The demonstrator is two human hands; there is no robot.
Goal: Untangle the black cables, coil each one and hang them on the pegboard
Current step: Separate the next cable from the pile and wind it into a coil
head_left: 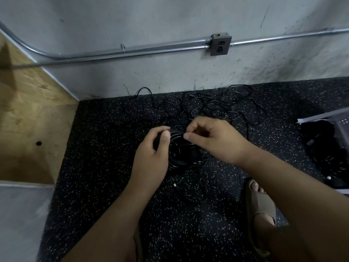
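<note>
Two grips on one coil here. The left grip [151, 148] is wrapped round the left side of the coiled black cable [181, 157], fingers curled behind the bundle and thumb lying over its top edge. The right grip [213, 137] is pinching a strand at the top of that same coil between thumb and forefinger, other fingers tucked in; so both are grasping cable, thumbs nearly meeting.

The coil sits right between the two grips, hanging below them as a round loop of several turns; can't tell if its bottom edge touches the floor [105, 129]. A loose tail runs down from it, and a small pale connector [175, 185] lies on the floor just below, between the forearms.

The rest of the mess, a tangle of loose black cables [217, 106], is spread on the speckled black floor beyond the grips, near the foot of the grey wall [170, 16].

Other stuff:
- metal conduit [132, 50] along the wall, running into an outlet box [220, 44]
- plywood panel [28, 110] on the left
- foot in a tan sandal [261, 207] at lower right, beside the right forearm
- grey perforated panel [340, 120] at the right edge, with a dark heap [321, 148] in front of it that's too murky to make out
</note>
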